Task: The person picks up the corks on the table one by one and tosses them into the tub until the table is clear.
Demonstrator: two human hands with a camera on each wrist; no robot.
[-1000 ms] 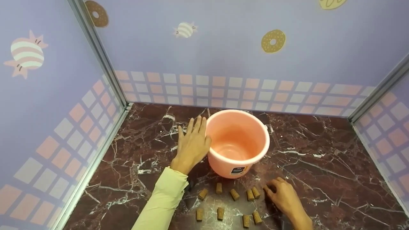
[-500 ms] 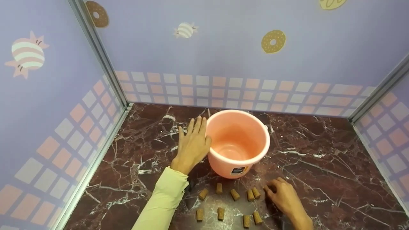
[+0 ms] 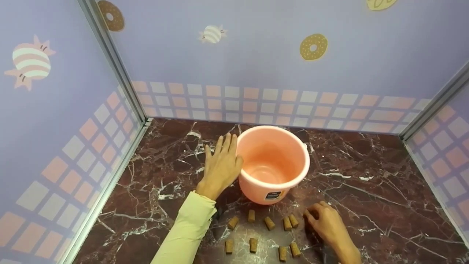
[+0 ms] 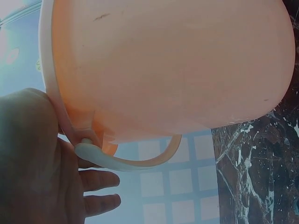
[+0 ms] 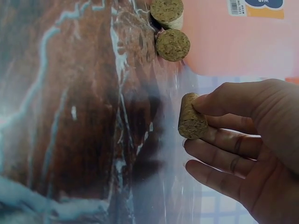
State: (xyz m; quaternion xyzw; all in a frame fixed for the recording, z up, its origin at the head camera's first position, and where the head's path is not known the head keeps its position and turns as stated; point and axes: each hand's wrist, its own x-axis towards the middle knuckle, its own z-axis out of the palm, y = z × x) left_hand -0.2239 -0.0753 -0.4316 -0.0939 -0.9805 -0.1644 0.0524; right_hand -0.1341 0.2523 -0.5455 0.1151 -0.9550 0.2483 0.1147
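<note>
Left hand (image 3: 220,167), fingers straight, touched the left side of an upright pink bucket (image 3: 258,192) near the centre of the head view, its thumb at the brim. Well apart, at lower right, the right hand (image 3: 327,223) pinched a cork (image 5: 191,116) between thumb and fingers. Nine more corks (image 3: 269,223) lay at bottom centre on a dark marbled table (image 3: 366,198). Low in the left wrist view, a pale curved handle (image 4: 131,163) showed beside the left fingertips (image 4: 103,203).

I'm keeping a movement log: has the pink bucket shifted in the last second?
No: in the head view, the pink bucket shows no visible shift against the checkered wall band.
</note>
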